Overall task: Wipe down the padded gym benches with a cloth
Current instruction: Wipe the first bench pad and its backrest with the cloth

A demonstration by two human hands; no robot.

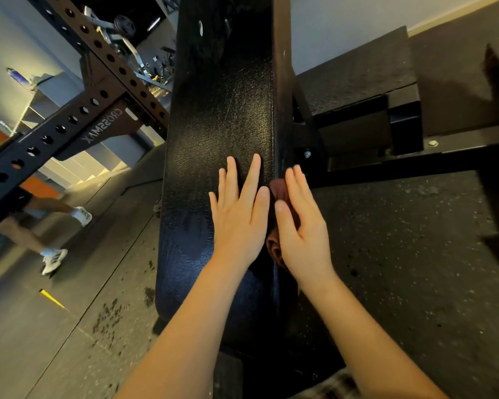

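Bench [213,125] black, pebbled | cloth [273,250] maroon, bunched at edge | left hand [239,217] flat on top | right hand [303,228] flat against cloth

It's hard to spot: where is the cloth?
Head view, centre: the reddish cloth is pressed by the right hand against the right edge of the bench pad, beside the left hand flat on top.

Left forearm [190,326] and right forearm [372,335] are bare and reach forward, converging. Left hand [238,217] lies palm down, fingers straight and slightly spread. Right hand [301,226] is just beside it, not touching, palm down and inward, fingers straight and together.
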